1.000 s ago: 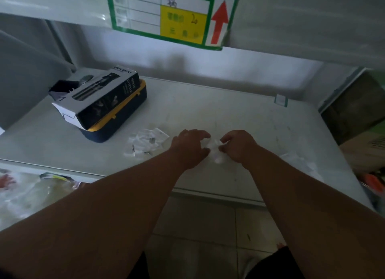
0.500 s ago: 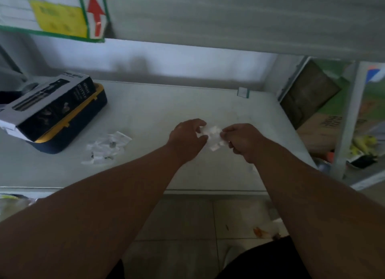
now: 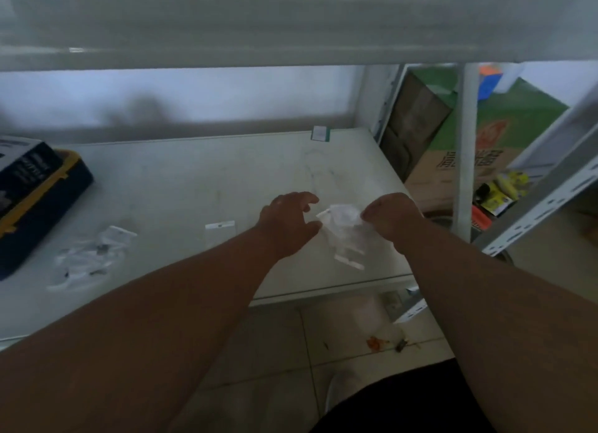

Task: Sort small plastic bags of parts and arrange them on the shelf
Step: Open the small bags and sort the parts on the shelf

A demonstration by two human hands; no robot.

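My right hand [image 3: 390, 220] pinches a bunch of small clear plastic bags [image 3: 344, 230] that hangs just above the white shelf [image 3: 200, 180] near its front right corner. My left hand [image 3: 286, 225] hovers beside the bunch with fingers spread and curved, its thumb close to the bags; whether it touches them I cannot tell. One single clear bag [image 3: 220, 233] lies flat on the shelf left of my left hand. A loose heap of small bags with dark parts [image 3: 92, 258] lies further left.
A dark blue and yellow case with a printed carton on top [image 3: 35, 193] stands at the shelf's left. A small white tag [image 3: 319, 132] sits at the back edge. The upper shelf [image 3: 291, 21] hangs overhead. A shelf post [image 3: 466, 148] and cardboard boxes [image 3: 469, 161] stand to the right.
The view has swung right. My left hand has let go of the bunch and opened, while my right hand keeps holding it. A single bag now lies on the shelf to the left.
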